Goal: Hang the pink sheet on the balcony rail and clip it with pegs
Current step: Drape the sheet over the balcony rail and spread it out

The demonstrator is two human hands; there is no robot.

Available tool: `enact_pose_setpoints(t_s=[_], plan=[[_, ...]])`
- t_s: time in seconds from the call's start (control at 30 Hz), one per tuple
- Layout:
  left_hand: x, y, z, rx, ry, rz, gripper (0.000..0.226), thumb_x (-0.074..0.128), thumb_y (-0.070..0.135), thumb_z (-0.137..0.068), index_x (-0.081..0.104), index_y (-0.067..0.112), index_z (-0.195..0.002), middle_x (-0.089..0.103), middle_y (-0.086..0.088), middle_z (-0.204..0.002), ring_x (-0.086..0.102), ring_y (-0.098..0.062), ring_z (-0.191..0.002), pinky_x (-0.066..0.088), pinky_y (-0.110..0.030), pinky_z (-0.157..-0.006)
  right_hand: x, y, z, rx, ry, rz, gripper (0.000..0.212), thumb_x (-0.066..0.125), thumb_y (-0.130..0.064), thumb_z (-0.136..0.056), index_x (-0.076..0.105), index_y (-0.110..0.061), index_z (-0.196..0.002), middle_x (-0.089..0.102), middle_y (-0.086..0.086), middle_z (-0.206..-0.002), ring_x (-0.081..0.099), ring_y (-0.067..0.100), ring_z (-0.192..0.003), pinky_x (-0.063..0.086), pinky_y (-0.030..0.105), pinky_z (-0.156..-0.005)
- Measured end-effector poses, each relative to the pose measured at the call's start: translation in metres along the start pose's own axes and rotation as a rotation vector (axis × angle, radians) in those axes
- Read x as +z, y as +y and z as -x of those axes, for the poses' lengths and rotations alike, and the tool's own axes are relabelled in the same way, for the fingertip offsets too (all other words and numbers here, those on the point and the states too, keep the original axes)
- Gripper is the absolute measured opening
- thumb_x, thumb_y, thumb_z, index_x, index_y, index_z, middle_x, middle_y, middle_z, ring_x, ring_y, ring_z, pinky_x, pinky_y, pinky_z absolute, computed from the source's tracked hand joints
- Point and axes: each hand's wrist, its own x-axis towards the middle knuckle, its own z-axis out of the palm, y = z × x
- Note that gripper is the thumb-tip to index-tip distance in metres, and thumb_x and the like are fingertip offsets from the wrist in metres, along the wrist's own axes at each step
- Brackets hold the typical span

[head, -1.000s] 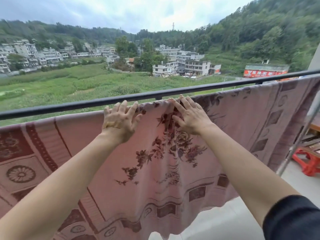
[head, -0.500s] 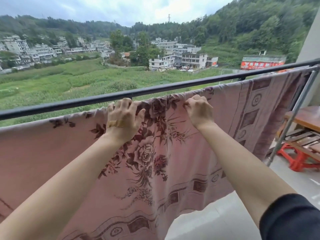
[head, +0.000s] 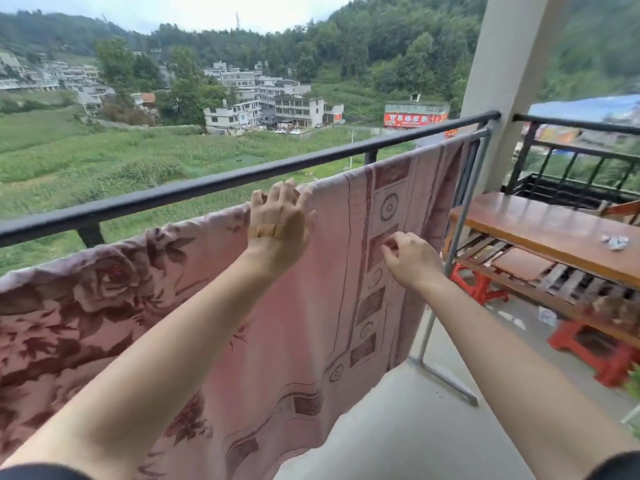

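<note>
Just inside the black metal balcony rail (head: 207, 188), the pink floral cloth sheet (head: 311, 323) hangs draped. The left hand (head: 277, 223) lies spread on its top fold; the right hand (head: 410, 259) pinches the border. Soft and limp, it probably slides; grip along the top fold.

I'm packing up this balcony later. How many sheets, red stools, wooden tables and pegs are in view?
Sheet: 1
Red stools: 2
Wooden table: 1
Pegs: 0 in view
Total: 4
</note>
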Motion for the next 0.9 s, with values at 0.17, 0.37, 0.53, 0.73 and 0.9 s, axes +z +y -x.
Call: enact_pose_setpoints(t_s=[0.17,0.37,0.53,0.73,0.9], plan=[[0.061,0.094,-0.069,0.054,-0.020,-0.068,0.062,0.045,0.048,-0.095,0.033,0.019,-0.149,0.036,-0.014,-0.152,0.033,-0.035,-0.140,0.020,-0.061,-0.113,-0.011,0.115,-0.049,0.087,0.018,-0.096,0.030,0.049,-0.039,-0.097,0.063,-0.023,-0.118,0.064,0.004,-0.119,0.060,0.027,-0.110,0.048,0.036,-0.087],[0.127,0.201,-0.138,-0.086,-0.052,-0.062,0.061,0.051,0.047,-0.090,0.038,0.025,-0.146,0.021,-0.018,-0.158,0.012,-0.037,-0.148,-0.006,-0.066,-0.114,-0.039,0.260,-0.120,0.103,-0.059,-0.217,0.030,0.049,-0.040,-0.096,0.063,-0.025,-0.117,0.067,-0.001,-0.116,0.061,0.021,-0.108,0.050,0.036,-0.089],[0.157,0.283,-0.181,-0.063,-0.005,0.020,0.042,0.060,0.040,-0.088,0.062,0.014,-0.121,0.051,-0.014,-0.133,0.044,-0.031,-0.125,0.032,-0.053,-0.103,-0.083,0.336,-0.194,0.078,-0.119,-0.300,0.037,0.046,-0.035,-0.100,0.057,-0.019,-0.131,0.065,0.002,-0.125,0.059,0.022,-0.113,0.049,0.040,-0.096],[0.202,0.361,-0.242,-0.089,-0.036,0.160,0.044,0.051,0.057,-0.091,0.061,0.014,-0.099,0.061,-0.001,-0.092,0.057,-0.020,-0.083,0.050,-0.034,-0.067,-0.090,0.385,-0.267,0.036,-0.159,-0.468,0.036,0.046,-0.027,-0.101,0.055,-0.018,-0.135,0.063,0.003,-0.120,0.056,0.015,-0.098,0.043,0.029,-0.085],[0.266,0.406,-0.298,-0.298,0.076,0.317,0.060,0.067,0.066,-0.077,0.046,0.014,-0.098,0.046,0.002,-0.086,0.044,-0.012,-0.066,0.033,-0.019,-0.053,-0.065,0.415,-0.326,0.005,-0.035,-0.550,0.030,0.048,-0.024,-0.101,0.056,-0.017,-0.129,0.059,0.001,-0.115,0.057,0.017,-0.102,0.046,0.032,-0.087]])
